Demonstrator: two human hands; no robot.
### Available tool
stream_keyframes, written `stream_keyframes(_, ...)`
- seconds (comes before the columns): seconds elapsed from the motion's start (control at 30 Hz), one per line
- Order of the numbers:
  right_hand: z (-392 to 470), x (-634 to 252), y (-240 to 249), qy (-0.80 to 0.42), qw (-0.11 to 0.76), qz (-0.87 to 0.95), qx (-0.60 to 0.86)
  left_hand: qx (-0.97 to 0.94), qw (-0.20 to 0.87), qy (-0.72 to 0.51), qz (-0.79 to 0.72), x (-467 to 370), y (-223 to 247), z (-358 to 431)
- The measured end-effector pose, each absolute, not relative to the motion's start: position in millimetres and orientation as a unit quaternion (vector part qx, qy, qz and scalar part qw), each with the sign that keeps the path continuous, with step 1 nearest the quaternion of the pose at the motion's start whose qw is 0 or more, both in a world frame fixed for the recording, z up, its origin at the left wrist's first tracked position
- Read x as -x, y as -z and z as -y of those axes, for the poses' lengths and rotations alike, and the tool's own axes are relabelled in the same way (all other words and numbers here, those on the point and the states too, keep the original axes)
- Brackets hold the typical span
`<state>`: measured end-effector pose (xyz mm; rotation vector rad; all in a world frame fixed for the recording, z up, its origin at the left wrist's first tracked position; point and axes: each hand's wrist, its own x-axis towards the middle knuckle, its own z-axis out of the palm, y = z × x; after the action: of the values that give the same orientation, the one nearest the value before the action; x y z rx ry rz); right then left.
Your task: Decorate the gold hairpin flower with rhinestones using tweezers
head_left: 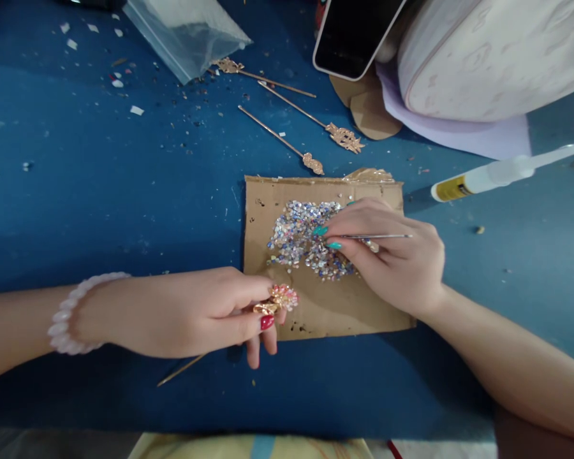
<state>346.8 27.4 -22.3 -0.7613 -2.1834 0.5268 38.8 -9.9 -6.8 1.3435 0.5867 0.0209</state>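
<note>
- Left hand (186, 312) pinches a gold hairpin (284, 297) over the cardboard's (354, 313) near left corner; its jewelled head points far-right, its shaft (partly hidden) toward the worktop's (100, 210) near left corner.
- Right hand (387, 255) grasps a thin metal tool (398, 236) at loose gems (294, 236) on the cardboard.
- Clear bag (198, 51), far edge, holds something white.

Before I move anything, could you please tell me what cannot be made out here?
Head view:
Gold ornament: partly hidden by the left hand.
Metal tool: front end hidden by the right hand.
Phone: far end cut off by top edge.
Gems: too small to count.
</note>
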Motion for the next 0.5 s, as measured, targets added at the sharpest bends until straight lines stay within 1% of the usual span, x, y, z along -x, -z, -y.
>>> stream_keyframes(0.37,-30.2,-350.1,24.7,-0.187,0.351,0.872,0.286,-0.619,0.732,0.022,-0.283,-40.5,2.3,7.5)
stream_keyframes(0.5,-31.2,-352.6,25.8,-0.178,0.365,0.871,0.278,-0.618,0.737,0.014,-0.273,-41.2,3.3,7.1)
